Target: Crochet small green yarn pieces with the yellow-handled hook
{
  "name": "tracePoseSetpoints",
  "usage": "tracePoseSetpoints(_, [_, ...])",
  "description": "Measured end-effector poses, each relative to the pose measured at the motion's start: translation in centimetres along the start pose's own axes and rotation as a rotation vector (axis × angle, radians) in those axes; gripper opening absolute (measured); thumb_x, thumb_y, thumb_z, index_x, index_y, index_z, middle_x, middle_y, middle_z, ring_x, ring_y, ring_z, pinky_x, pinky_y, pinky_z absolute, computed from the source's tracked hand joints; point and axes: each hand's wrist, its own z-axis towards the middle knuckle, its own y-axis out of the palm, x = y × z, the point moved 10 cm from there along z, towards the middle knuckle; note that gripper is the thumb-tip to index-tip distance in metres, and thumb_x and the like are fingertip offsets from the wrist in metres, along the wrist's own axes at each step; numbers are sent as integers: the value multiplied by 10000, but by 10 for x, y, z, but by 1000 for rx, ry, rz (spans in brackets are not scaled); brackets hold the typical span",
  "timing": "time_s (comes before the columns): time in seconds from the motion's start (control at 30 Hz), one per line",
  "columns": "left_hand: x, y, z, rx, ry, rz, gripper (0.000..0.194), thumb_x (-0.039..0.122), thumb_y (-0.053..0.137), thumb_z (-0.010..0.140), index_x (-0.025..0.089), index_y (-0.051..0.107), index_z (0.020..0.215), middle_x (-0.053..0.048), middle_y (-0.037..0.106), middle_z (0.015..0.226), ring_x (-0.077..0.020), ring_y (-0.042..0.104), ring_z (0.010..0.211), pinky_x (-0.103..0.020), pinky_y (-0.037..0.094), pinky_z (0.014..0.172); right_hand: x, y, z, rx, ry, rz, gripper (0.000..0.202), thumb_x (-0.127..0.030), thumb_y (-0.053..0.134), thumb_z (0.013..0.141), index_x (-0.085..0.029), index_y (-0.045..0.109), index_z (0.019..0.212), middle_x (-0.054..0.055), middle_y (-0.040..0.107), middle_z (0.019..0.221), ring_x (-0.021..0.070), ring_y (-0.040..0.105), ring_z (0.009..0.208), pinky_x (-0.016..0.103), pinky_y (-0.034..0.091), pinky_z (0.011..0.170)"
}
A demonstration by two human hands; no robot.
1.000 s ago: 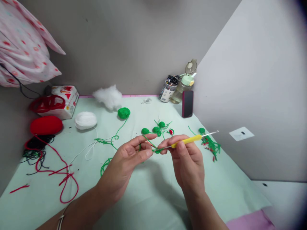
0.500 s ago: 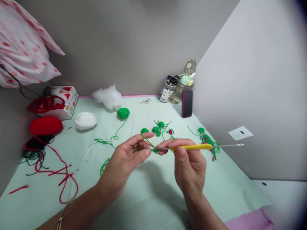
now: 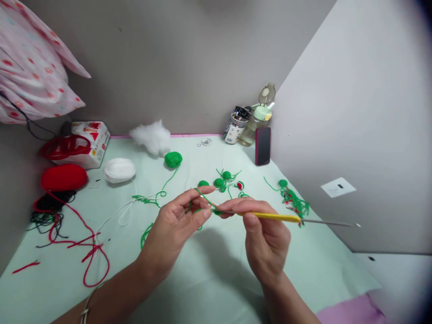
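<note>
My right hand (image 3: 268, 238) grips a crochet hook (image 3: 273, 217) by its yellow handle. One metal end points right, and the other meets a small green crochet piece (image 3: 216, 211) at my left fingertips. My left hand (image 3: 178, 220) pinches that piece between thumb and fingers, with green yarn (image 3: 202, 194) running over its raised index finger. Fingers partly hide the stitches. Behind the hands lie small green crocheted balls (image 3: 219, 182) with loose tails and a red, white and green crocheted bit (image 3: 240, 185). A green yarn ball (image 3: 173, 159) sits farther back.
At left are a red yarn ball (image 3: 64, 177), white yarn (image 3: 119, 170), tangled black yarn (image 3: 50, 211) and a tissue pack (image 3: 96, 141). White stuffing (image 3: 151, 137), a pen cup (image 3: 233, 128), a bottle (image 3: 253, 126) and a phone (image 3: 263, 146) stand along the back. Green tassels (image 3: 299, 204) lie right.
My right hand has tilted the crochet hook, so its free end now points lower and farther right. My left hand has barely moved, still pinching the green piece.
</note>
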Motion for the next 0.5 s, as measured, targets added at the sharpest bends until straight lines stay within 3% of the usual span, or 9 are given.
tracePoseSetpoints(0.13, [2,-5,-2,53,34,65,249,339,839,876,360,839,1124,9,667,833,-206,621,974,-322,482,957,-12,6,-2,-65,-142,-114,256,-157,516,1070,-254,733,1166,61,815,1015,216,775,917,403,658,769])
tracePoseSetpoints(0.27, [5,-11,-4,115,66,124,198,335,877,835,330,857,1031,-24,736,1000,-251,634,1084,-361,482,1016,-23,10,-5,-75,-260,-207,249,-169,522,1069,-240,733,1181,87,820,989,237,790,912,411,658,734])
tracePoseSetpoints(0.37, [8,-11,-5,121,85,159,112,335,870,841,310,857,949,-32,762,1094,-266,636,1139,-377,470,1054,-20,7,-4,-53,-222,-132,263,-170,514,1075,-249,735,1194,77,816,974,232,787,904,405,658,719])
tracePoseSetpoints(0.5, [11,-11,-6,119,91,166,137,349,861,848,333,857,984,-24,773,1123,-269,640,1162,-381,477,1049,-14,4,-2,-30,-150,-54,272,-158,519,1075,-264,742,1189,57,812,988,215,774,916,397,656,746])
